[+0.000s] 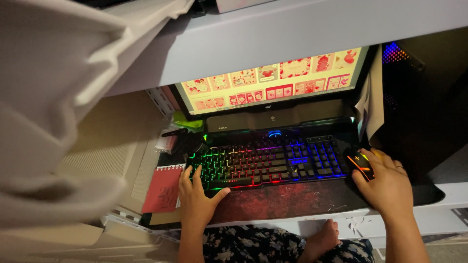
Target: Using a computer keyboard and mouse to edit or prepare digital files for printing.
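My left hand (196, 197) rests on the left end of a black keyboard (273, 163) with rainbow backlit keys, fingers spread over the keys and thumb near the front edge. At the keyboard's right end, my right hand (385, 184) grips a black mouse (360, 163) with glowing orange lines. Both lie on a dark reddish desk mat (292, 199). Behind the keyboard a monitor (273, 80) shows a grid of red and pink pictures, with a black soundbar (278, 121) under it.
A white shelf (302, 29) overhangs the monitor. A dark computer case (424, 97) with coloured lights stands at right. A red spiral notebook (163, 187) lies left of the keyboard. Pale cloth (53, 97) hangs at left. My bare foot (322, 239) and floral-clad legs show below the desk.
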